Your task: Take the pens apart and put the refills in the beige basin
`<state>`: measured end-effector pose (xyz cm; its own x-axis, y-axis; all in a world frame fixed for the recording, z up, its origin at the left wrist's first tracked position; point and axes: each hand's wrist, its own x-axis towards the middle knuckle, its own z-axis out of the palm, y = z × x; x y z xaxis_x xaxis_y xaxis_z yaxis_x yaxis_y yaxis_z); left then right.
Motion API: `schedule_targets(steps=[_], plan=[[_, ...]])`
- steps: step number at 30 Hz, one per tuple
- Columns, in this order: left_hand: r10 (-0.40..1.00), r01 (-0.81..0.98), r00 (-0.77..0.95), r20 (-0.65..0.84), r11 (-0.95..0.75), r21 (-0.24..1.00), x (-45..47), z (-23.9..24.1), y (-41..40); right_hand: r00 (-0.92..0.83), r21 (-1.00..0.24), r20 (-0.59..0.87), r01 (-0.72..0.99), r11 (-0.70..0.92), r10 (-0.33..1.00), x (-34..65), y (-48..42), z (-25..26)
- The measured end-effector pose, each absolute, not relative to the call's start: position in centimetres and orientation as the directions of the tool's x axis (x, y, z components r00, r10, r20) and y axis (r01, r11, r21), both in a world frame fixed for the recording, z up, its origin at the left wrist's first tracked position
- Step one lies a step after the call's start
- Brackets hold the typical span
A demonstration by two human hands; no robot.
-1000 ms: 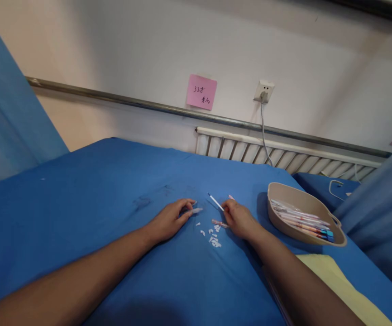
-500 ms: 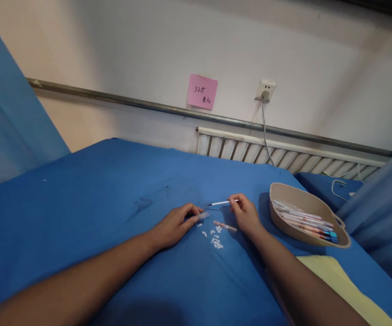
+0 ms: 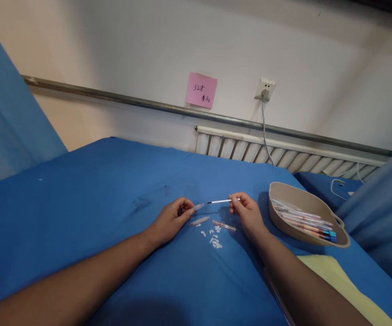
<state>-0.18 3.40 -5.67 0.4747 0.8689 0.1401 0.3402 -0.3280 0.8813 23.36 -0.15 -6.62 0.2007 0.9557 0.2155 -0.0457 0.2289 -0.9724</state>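
My left hand [image 3: 175, 220] is closed around a short, whitish translucent tube [image 3: 199, 206] that juts out past the fingertips to the right. Pinched in my right hand [image 3: 245, 210] is a thin white pen refill [image 3: 219, 201], its dark tip pointing left towards the tube, with a small gap between them. Below the tube, a pale pen piece [image 3: 199, 221] lies on the blue cloth. Beside it rests a clear pen barrel [image 3: 223, 226] with orange markings. Several small white scraps [image 3: 215, 243] are scattered just under these parts.
To the right stands a beige basket [image 3: 293, 188] holding several pens [image 3: 304, 222], some with blue ends. A yellow cloth [image 3: 338, 280] lies in front of it. Behind the blue-covered surface [image 3: 114, 176] are a radiator [image 3: 230, 145], a metal rail and a plugged socket [image 3: 265, 89].
My left hand has lifted slightly and now holds the translucent tube higher, nearer the refill tip. The pale pen piece now shows on the cloth below it. My right hand has barely moved.
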Motion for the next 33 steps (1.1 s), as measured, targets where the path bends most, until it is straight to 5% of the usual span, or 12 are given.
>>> schedule_targets(steps=[11,17,25,33], plan=[[0.875,0.396,0.467,0.132,-0.34,0.853,0.0,-4.7,2.8,0.148,-0.969,0.245,0.066,0.237,0.958,23.1,-0.1,-6.9],[0.871,0.388,0.448,0.199,-0.39,0.835,-0.1,-4.7,2.6,-0.025,-0.961,0.213,0.174,0.215,0.977,22.0,-1.1,-6.9],[0.838,0.394,0.494,0.229,-0.451,0.801,0.0,-4.5,2.0,-0.25,-0.838,0.316,0.379,0.393,0.915,21.0,-2.7,-6.6],[0.819,0.421,0.51,0.262,-0.504,0.754,-0.1,-4.1,1.6,-0.292,-0.826,0.313,0.386,0.411,0.904,20.7,-2.9,-6.5]])
